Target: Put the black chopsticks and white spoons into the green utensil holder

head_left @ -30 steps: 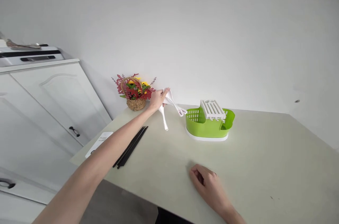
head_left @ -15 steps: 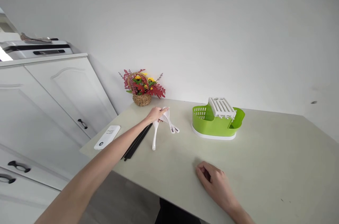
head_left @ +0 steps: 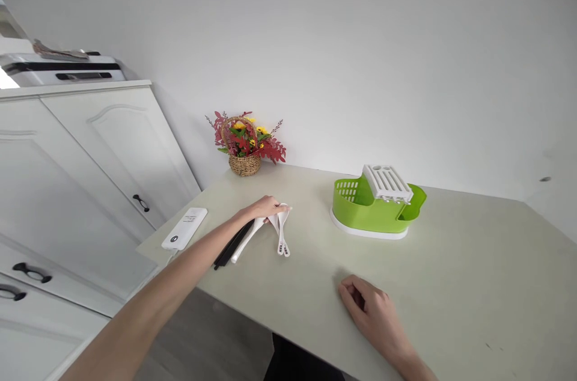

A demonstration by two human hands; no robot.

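My left hand [head_left: 265,207] is closed round the bowl ends of several white spoons [head_left: 282,231], low over the table. Two short handles with dark printed labels point toward me, and a longer white spoon [head_left: 247,241] slants down to the left. Directly left of it lie black chopsticks [head_left: 231,247], partly covered by my forearm. My right hand [head_left: 372,312] rests on the tabletop with its fingers curled in and nothing visible in them. Beyond it stands a green utensil caddy [head_left: 367,216] with a white slotted rack [head_left: 388,182] on top.
A wicker basket [head_left: 244,165] of artificial flowers stands against the wall. On the table's left side lies a white power bank [head_left: 186,228] with a cable. White cabinets [head_left: 121,146] adjoin the table [head_left: 451,273] on the left, with a suitcase [head_left: 67,70] on top.
My left hand has come down and nearer with the spoons, whose handles now lie beside the chopsticks. The view has shifted slightly left. My right hand stays curled on the table.
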